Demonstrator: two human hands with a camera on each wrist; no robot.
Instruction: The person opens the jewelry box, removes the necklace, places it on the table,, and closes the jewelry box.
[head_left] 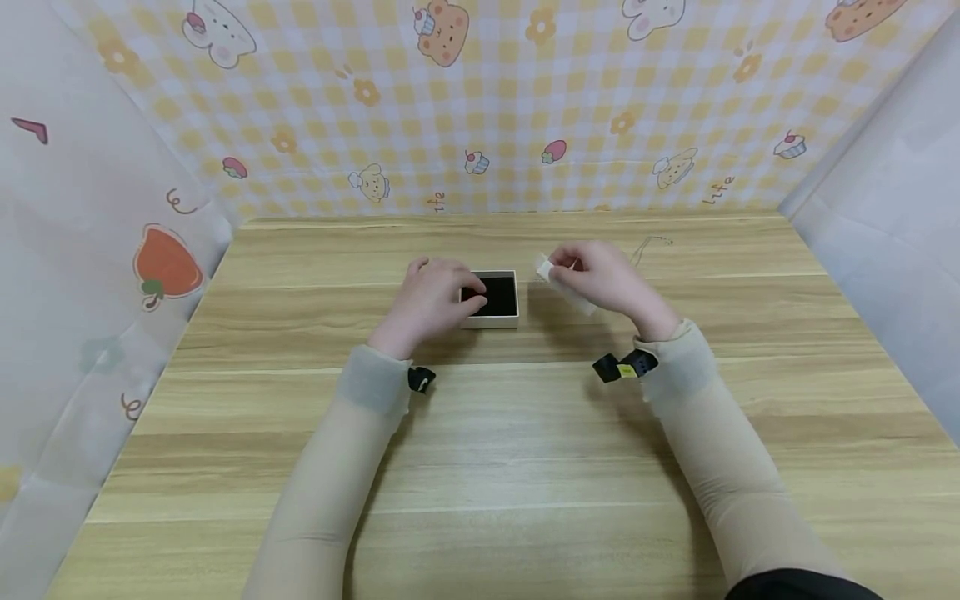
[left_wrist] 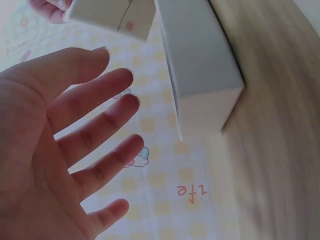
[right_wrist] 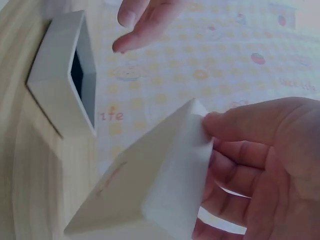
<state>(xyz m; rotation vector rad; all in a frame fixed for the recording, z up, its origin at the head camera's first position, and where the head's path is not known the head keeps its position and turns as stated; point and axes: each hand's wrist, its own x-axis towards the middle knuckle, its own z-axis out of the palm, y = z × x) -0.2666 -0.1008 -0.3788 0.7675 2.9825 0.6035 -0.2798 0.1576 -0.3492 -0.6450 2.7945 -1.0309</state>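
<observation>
A small white box (head_left: 489, 323) with a black inside stands uncovered at the middle of the table. Over its left side hovers my left hand (head_left: 433, 296); the left wrist view shows its fingers spread and slightly bent, nothing held. My right hand (head_left: 600, 277) holds a white box lid (right_wrist: 145, 175) at one edge, to the right of the box. The lid is tilted, thumb on one side and fingers on the other. A small reddish mark shows on its face in the right wrist view.
Behind the right hand a thin chain (head_left: 654, 240) lies on the wooden table (head_left: 510, 467). A yellow checked cloth (head_left: 495, 108) hangs at the table's back edge, with pale cloths at the left and right sides.
</observation>
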